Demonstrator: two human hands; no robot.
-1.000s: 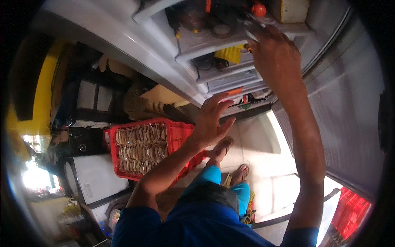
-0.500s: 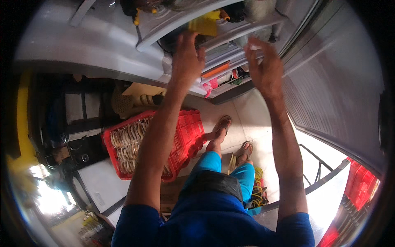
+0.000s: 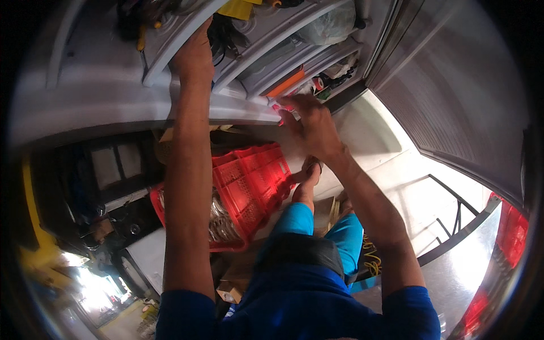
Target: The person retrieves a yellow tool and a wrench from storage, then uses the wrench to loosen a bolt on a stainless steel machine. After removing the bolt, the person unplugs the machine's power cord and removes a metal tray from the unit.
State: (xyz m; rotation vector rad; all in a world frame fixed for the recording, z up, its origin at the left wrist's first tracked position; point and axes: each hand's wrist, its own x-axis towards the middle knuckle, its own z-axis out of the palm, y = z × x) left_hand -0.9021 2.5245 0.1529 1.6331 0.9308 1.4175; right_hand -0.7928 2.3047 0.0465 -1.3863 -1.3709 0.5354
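Observation:
My left hand (image 3: 195, 54) reaches in behind the curved rail (image 3: 184, 42) of a grey shelf rack; its fingers are hidden there. Beside it, in the same shelf, lies a bundle of dark tools or cables (image 3: 228, 37) with a yellow flat piece (image 3: 235, 9) above. My right hand (image 3: 311, 124) hangs in the air in front of the lower shelves, fingers apart and bent, with nothing seen in it. Closest to its fingertips is a pink item (image 3: 283, 113) at the shelf end. A clear plastic bag (image 3: 328, 25) and an orange strip (image 3: 286, 82) sit in the shelves beyond.
A red plastic crate (image 3: 243, 187) with rows of pale ring-like pieces stands on the floor at left. A grey ribbed door panel (image 3: 453, 96) stands at right. Below it is a metal surface (image 3: 453, 277). Yellow coiled cord (image 3: 371, 258) lies by my legs.
My left hand has moved left and up, in behind the rail. My right hand has come down and left, away from the plastic bag. The view has shifted.

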